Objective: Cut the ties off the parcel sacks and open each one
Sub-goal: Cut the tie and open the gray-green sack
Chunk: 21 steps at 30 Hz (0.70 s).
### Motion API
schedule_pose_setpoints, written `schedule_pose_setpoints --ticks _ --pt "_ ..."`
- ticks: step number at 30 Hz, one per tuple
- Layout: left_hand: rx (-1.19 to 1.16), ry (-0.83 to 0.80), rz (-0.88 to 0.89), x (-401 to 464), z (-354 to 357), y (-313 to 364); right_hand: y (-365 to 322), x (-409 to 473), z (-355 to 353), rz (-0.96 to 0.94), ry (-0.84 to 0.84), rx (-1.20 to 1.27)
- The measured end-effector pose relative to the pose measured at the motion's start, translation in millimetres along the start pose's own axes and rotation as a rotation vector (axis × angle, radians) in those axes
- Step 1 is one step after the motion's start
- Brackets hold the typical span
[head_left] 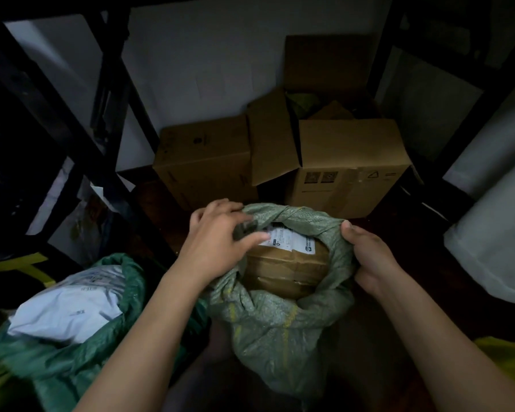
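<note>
A: Pale green sack [280, 316]?
B: On the floor, centre, mouth spread. Left hand [217, 236] grips the far-left rim, right hand [369, 257] clamps the right rim. Labelled carton [289, 263] inside.
A: Others?
B: Dark green sack [72, 361] left, open, white parcels [69, 310] showing.

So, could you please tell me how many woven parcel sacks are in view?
2. A pale green sack stands in the middle, its mouth held open by both hands; a darker green sack lies open at lower left. Others may be hidden in the dark.
</note>
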State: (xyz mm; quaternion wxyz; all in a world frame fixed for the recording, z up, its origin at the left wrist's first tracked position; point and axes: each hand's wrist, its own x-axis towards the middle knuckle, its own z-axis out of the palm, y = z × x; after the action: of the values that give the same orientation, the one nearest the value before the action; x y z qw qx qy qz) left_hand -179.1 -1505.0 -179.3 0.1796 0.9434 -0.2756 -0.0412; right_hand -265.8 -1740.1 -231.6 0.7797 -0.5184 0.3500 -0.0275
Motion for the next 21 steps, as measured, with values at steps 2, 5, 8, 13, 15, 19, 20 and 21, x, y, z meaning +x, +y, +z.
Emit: schedule_pose_setpoints --ticks 2,5,8,13,15,19,20,21 --pt "0.234 -0.062 -0.078 -3.9 -0.3 8.1 0.7 -0.8 2.6 0.003 0.008 0.01" --pt "0.576 0.129 -0.071 -17.0 4.4 26.2 5.0 -2.2 4.5 0.023 0.004 0.029" --pt "0.549 0.225 -0.109 -21.3 21.3 42.6 10.3 -5.5 7.4 0.063 -0.023 0.069" --pt "0.32 0.012 -0.378 -4.1 40.6 13.2 7.2 -10.3 8.1 0.126 -0.005 0.074" --pt "0.132 0.043 -0.396 3.3 45.5 3.0 6.0 -9.7 7.0 0.144 -0.002 0.031" --pt "-0.345 0.244 -0.461 8.5 54.3 0.5 -1.1 -6.8 2.8 0.072 0.065 -0.085" --pt "-0.617 0.297 -0.56 11.5 52.0 0.3 -3.3 -4.8 0.7 0.04 0.106 -0.145" --pt "-0.913 0.35 -0.663 14.9 48.2 -0.4 -5.4 -2.3 -1.8 0.012 0.141 -0.212"
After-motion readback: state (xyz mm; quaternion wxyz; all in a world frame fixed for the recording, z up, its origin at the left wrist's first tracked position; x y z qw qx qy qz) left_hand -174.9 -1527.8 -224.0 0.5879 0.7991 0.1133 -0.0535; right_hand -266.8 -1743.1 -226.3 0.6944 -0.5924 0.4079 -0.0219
